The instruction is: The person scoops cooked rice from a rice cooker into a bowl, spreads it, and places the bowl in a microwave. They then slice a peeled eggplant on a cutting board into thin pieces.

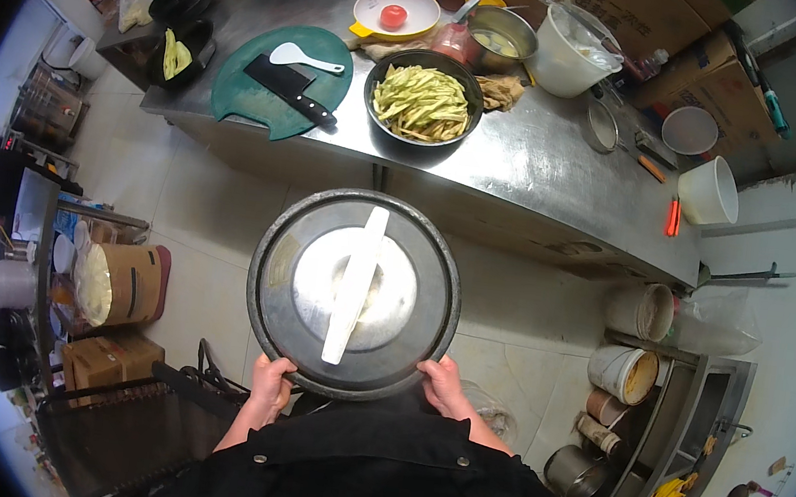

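Note:
A large round metal lid (289,236), with a long white bar-shaped handle (355,284) across its middle, is held level before my body. My left hand (271,383) grips its near left rim and my right hand (443,385) its near right rim. Beyond it, on the steel counter (525,167), stands a dark round pan of pale green cut vegetable strips (426,101). Left of the pan lies a green cutting board (240,80) bearing a black cleaver (280,84) and a white rice paddle (305,59). What is under the lid is hidden.
A yellow-rimmed white pan (414,11) holding a tomato, a steel pot (524,46) and a white bucket (562,65) line the counter's back. A strainer (602,127) lies further right. A black chair (126,438) stands behind on the left; buckets (612,372) and a sink unit (712,402) are at right.

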`<action>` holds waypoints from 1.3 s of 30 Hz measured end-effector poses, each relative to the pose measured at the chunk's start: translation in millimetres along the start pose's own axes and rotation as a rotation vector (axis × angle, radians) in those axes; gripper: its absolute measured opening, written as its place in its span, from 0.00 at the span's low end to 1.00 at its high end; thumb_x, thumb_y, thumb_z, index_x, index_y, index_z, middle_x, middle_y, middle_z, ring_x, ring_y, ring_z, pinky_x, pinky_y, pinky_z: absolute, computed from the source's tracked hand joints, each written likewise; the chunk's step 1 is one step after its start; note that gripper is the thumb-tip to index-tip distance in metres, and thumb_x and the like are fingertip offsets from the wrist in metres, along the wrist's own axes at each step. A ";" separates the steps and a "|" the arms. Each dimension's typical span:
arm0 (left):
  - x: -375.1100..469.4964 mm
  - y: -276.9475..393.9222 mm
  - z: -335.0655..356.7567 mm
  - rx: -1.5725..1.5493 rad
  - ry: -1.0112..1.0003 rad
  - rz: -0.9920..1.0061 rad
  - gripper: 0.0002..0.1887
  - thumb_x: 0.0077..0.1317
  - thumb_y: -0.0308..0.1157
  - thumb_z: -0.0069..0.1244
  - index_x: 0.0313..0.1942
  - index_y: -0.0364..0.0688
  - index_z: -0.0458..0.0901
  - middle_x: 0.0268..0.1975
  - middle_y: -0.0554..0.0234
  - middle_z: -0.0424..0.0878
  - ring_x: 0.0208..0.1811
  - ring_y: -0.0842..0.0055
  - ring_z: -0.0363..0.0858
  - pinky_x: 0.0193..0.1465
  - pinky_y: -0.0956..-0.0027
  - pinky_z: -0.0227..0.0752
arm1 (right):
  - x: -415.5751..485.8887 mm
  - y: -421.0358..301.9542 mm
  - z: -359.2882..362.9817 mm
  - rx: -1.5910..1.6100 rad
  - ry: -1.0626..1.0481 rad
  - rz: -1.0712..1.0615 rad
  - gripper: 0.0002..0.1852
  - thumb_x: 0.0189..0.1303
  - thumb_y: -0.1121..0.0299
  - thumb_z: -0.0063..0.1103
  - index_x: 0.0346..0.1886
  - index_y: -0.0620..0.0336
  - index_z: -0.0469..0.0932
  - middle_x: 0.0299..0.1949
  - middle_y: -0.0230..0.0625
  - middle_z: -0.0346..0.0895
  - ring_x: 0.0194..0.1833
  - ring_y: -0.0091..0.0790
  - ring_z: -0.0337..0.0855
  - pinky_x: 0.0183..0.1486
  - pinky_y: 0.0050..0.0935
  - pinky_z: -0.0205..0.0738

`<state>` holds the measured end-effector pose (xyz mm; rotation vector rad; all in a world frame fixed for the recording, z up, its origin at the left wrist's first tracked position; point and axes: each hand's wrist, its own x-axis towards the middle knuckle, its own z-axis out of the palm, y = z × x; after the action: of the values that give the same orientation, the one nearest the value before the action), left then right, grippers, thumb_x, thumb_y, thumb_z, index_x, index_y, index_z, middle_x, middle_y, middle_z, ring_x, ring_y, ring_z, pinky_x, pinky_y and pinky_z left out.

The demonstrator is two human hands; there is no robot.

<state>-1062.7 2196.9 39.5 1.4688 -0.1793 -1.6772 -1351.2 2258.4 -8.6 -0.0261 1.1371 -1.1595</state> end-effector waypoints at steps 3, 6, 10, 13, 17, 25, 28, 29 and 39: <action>-14.2 -2.2 1.3 -0.071 -0.077 0.026 0.18 0.46 0.13 0.40 0.40 0.31 0.74 0.38 0.55 0.80 0.38 0.67 0.79 0.43 0.66 0.72 | -6.2 -14.3 4.3 -0.079 0.040 -0.018 0.14 0.49 0.82 0.50 0.41 0.67 0.75 0.39 0.37 0.79 0.40 0.31 0.77 0.46 0.30 0.70; -22.0 0.3 17.9 -0.008 -0.159 -0.008 0.16 0.48 0.14 0.42 0.40 0.30 0.74 0.38 0.55 0.80 0.40 0.68 0.78 0.47 0.68 0.71 | -31.4 -36.0 -0.8 -0.165 0.096 -0.074 0.15 0.48 0.81 0.50 0.42 0.67 0.75 0.39 0.38 0.79 0.40 0.32 0.77 0.46 0.31 0.70; -21.6 1.6 68.7 0.090 -0.304 -0.008 0.16 0.49 0.14 0.44 0.41 0.31 0.75 0.39 0.57 0.79 0.40 0.71 0.77 0.46 0.70 0.70 | -59.1 -69.7 -15.9 -0.017 0.199 -0.262 0.12 0.45 0.83 0.51 0.37 0.66 0.75 0.35 0.34 0.78 0.38 0.30 0.77 0.44 0.28 0.71; -10.1 3.9 126.2 0.189 -0.471 -0.030 0.15 0.50 0.16 0.46 0.41 0.32 0.75 0.38 0.61 0.79 0.38 0.76 0.76 0.43 0.72 0.69 | -65.9 -103.8 -37.1 -0.008 0.288 -0.403 0.11 0.43 0.83 0.52 0.33 0.63 0.74 0.32 0.32 0.76 0.34 0.27 0.75 0.40 0.26 0.70; 23.3 6.0 215.3 0.366 -0.650 0.014 0.12 0.54 0.21 0.50 0.40 0.35 0.75 0.35 0.65 0.77 0.34 0.80 0.73 0.38 0.74 0.68 | -47.5 -151.1 -69.5 0.078 0.346 -0.575 0.14 0.44 0.82 0.49 0.39 0.64 0.73 0.37 0.34 0.76 0.39 0.30 0.75 0.45 0.29 0.70; 117.2 -30.4 304.2 0.386 -0.863 0.223 0.16 0.57 0.24 0.52 0.47 0.39 0.74 0.46 0.64 0.78 0.46 0.80 0.76 0.46 0.75 0.72 | 21.4 -206.5 -106.6 0.335 0.435 -0.617 0.13 0.46 0.79 0.51 0.39 0.59 0.71 0.41 0.36 0.73 0.44 0.38 0.74 0.49 0.45 0.72; 176.4 -40.2 287.0 0.380 -0.690 0.174 0.17 0.56 0.20 0.49 0.48 0.37 0.73 0.47 0.60 0.78 0.46 0.77 0.77 0.46 0.72 0.74 | 36.7 -224.5 -114.1 0.366 0.428 -0.585 0.10 0.48 0.78 0.52 0.35 0.58 0.70 0.40 0.35 0.73 0.44 0.37 0.74 0.47 0.45 0.72; 199.2 -43.2 283.5 0.493 -0.369 0.198 0.21 0.54 0.19 0.48 0.51 0.37 0.71 0.46 0.58 0.78 0.45 0.76 0.78 0.44 0.73 0.74 | 40.7 -230.7 -115.5 0.385 0.395 -0.573 0.10 0.48 0.77 0.52 0.36 0.57 0.70 0.41 0.35 0.73 0.44 0.37 0.73 0.47 0.46 0.72; 328.4 -40.9 271.9 1.241 -0.117 0.462 0.36 0.47 0.30 0.51 0.59 0.38 0.60 0.54 0.41 0.71 0.56 0.51 0.69 0.59 0.58 0.64 | 57.5 -259.5 -108.5 0.390 0.398 -0.517 0.14 0.49 0.76 0.50 0.42 0.61 0.72 0.45 0.36 0.74 0.48 0.39 0.73 0.52 0.47 0.69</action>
<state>-1290.8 1886.1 -147.1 1.9152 -1.7154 -1.2321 -1613.3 2152.0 40.3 0.2332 1.2681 -1.8959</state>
